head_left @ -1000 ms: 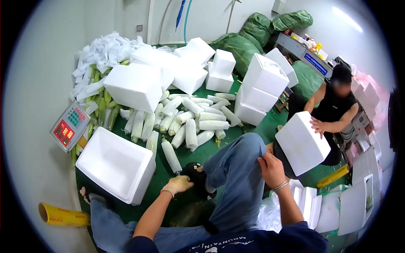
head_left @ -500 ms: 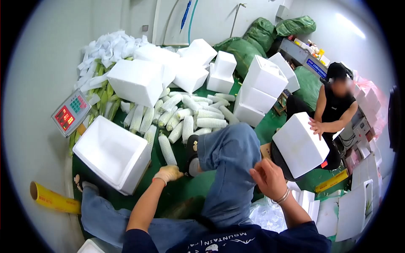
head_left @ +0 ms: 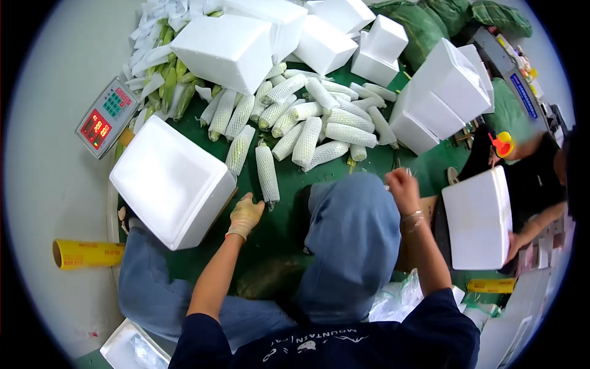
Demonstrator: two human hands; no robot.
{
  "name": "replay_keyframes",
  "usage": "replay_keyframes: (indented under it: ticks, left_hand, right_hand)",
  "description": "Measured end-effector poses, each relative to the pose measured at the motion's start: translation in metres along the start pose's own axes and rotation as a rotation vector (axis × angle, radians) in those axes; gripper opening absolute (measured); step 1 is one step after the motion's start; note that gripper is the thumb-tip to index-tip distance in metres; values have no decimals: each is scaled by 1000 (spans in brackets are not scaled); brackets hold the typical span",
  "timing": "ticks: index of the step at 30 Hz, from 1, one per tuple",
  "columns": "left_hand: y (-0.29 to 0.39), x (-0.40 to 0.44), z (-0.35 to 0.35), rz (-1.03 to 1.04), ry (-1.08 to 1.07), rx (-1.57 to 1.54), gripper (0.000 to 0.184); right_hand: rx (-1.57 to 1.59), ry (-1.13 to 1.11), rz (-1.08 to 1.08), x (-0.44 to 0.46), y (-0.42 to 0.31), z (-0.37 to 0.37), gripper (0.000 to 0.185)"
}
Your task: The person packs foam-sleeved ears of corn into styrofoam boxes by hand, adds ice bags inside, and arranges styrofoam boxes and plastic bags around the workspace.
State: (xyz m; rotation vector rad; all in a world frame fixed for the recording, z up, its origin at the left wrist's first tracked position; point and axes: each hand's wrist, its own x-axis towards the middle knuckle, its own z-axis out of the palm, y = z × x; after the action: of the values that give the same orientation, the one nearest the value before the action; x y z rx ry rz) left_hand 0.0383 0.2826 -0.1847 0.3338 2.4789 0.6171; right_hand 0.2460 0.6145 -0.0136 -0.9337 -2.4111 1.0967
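Observation:
My left hand point(head_left: 246, 216), in a pale glove, is closed beside the lower end of a net-wrapped corn cob point(head_left: 267, 175); what its fingers hold, if anything, is hidden. My bare right hand point(head_left: 403, 189) is curled above my raised knee, and I cannot make out anything in it. More netted cobs point(head_left: 307, 141) lie piled on the green floor in front of me. An open white foam box point(head_left: 166, 181) rests tilted at the left, next to a scale point(head_left: 108, 117) with a lit red display.
White foam boxes point(head_left: 224, 52) stand behind the cobs, with a stack point(head_left: 442, 92) at the right. A co-worker point(head_left: 534, 184) holds a foam box point(head_left: 478, 218) and an orange-yellow tape dispenser point(head_left: 503, 144). Yellow rolls point(head_left: 89, 254) and green sacks point(head_left: 409, 24) are also around.
The view has tilted down and shifted. My right hand has moved forward over the knee. The co-worker has turned the foam box and now has a tape dispenser at it.

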Motion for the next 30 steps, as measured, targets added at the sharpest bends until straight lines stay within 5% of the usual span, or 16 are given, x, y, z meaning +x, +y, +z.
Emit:
replay_keyframes:
  ticks: [4, 8, 9, 12, 14, 16, 18, 21, 22, 23, 24, 25, 26, 27, 28, 30]
  left_hand:
    - [46, 73, 11, -69, 231, -84, 79]
    - [73, 139, 69, -385, 227, 64, 75]
    - [75, 138, 73, -376, 292, 65, 73]
    - [69, 142, 70, -352, 383, -106, 69]
    - [44, 157, 58, -285, 303, -335, 74]
    - [65, 151, 42, -51, 314, -646, 80]
    - [132, 144, 13, 267, 225, -499, 74]
    - [217, 195, 21, 588, -122, -93, 63]
    - [239, 209, 36, 476, -280, 77, 66]
    - [244, 246, 73, 469, -605, 243, 50]
    - [242, 255, 73, 655, -835, 102, 38]
    - [222, 273, 104, 842, -865, -36, 35]
    - [214, 268, 108, 790, -780, -60, 31]
    - [229, 228, 62, 588, -695, 46, 34]
    - [200, 232, 85, 561, -827, -339, 45]
    - [187, 178, 56, 540, -652, -593, 79]
  right_hand:
    - [-30, -180, -22, 88, 38, 141, 34]
    - [-302, -248, 357, 189, 25, 282, 88]
    - [-385, -124, 451, 204, 40, 320, 100]
    - [-167, -24, 547, 217, 54, 332, 89]
    - [470, -5, 432, 203, 80, 304, 77]
    - [613, 8, 425, 163, 76, 242, 65]
    - [756, 156, 394, 130, 85, 197, 48]
    - [1068, 125, 672, 120, 130, 182, 41]
    - [1111, 96, 684, 121, 152, 194, 40]
    - [1206, 14, 736, 119, 182, 213, 36]
    - [1298, -87, 777, 116, 201, 228, 32]
    - [1306, -96, 849, 112, 199, 236, 29]
    - [1363, -3, 791, 110, 179, 234, 24]
    - [1386, -56, 739, 101, 183, 234, 24]
    - [1324, -131, 620, 87, 183, 226, 37]
    - [1197, -79, 511, 78, 127, 202, 60]
